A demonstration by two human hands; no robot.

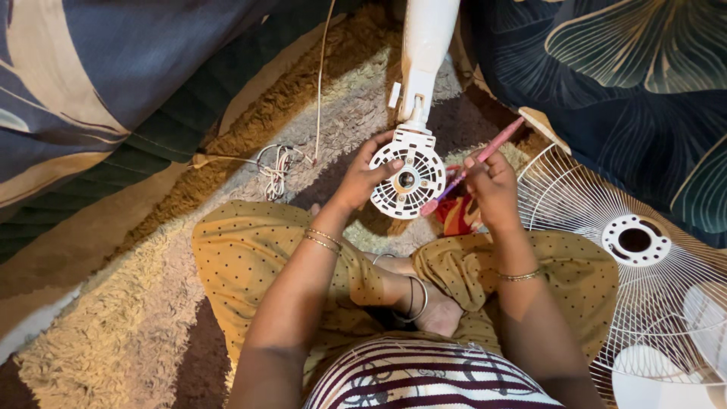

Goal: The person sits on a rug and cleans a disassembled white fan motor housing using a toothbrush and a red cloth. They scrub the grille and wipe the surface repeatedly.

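We sit on a shaggy rug (pixel 113 318) beside a blanket (pixel 98 68), a coiled cord (pixel 276 168) nearby, our left hand (pixel 362 178) clamped on the fan motor (pixel 409 180), our right hand (pixel 492 185) gripping a pink screwdriver (pixel 477 160), a grille (pixel 636 250) lying rightmost.

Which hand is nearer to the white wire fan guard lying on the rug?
Right. The right hand, holding a pink screwdriver, is just beside the fan guard; the left hand grips the motor housing, farther away.
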